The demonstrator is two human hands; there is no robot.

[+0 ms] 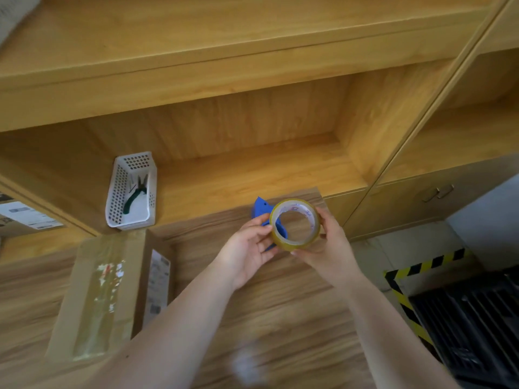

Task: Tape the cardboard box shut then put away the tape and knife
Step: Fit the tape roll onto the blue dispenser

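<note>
I hold a roll of clear yellowish packing tape [295,224] upright between both hands above the wooden table. My left hand [248,248] grips its left rim and also holds a blue knife [261,207], which sticks out behind the roll. My right hand [327,242] grips the roll's right side. The cardboard box [95,299] lies at the left on the table, flaps closed, with a strip of clear tape along its top seam and a white label on its side.
A white perforated plastic basket [132,192] with a dark green tool inside stands on the wooden shelf [252,169] behind the table. Another labelled box [25,217] sits far left. A black grate with yellow-black hazard tape [421,265] lies on the floor at right.
</note>
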